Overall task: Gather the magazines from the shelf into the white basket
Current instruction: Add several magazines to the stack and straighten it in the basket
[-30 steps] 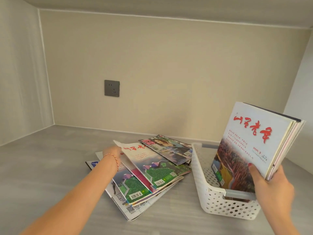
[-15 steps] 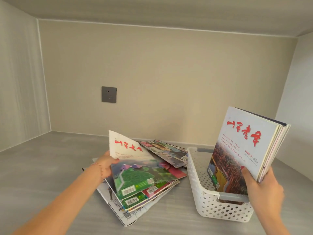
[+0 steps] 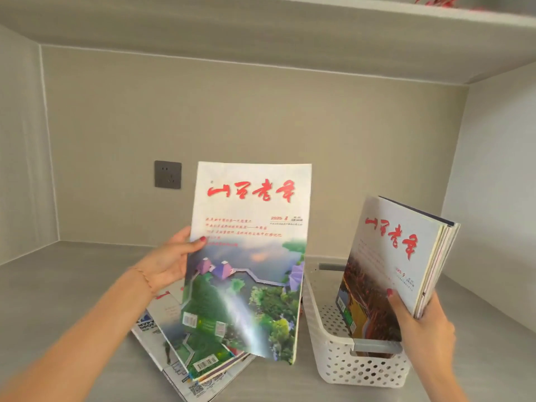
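Left hand [image 3: 166, 264] fingers grasping raised magazine [image 3: 246, 256]; right hand [image 3: 425, 326] fingers grasping magazine stack [image 3: 397, 256] standing in white basket [image 3: 348, 361].

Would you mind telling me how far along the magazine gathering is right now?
Partly done. A bundle of magazines stands upright in the white basket, steadied by the right hand. In hand: the left hand holds one lifted magazine up beside the basket, not yet in it. Left: a fanned pile of magazines lying on the shelf.
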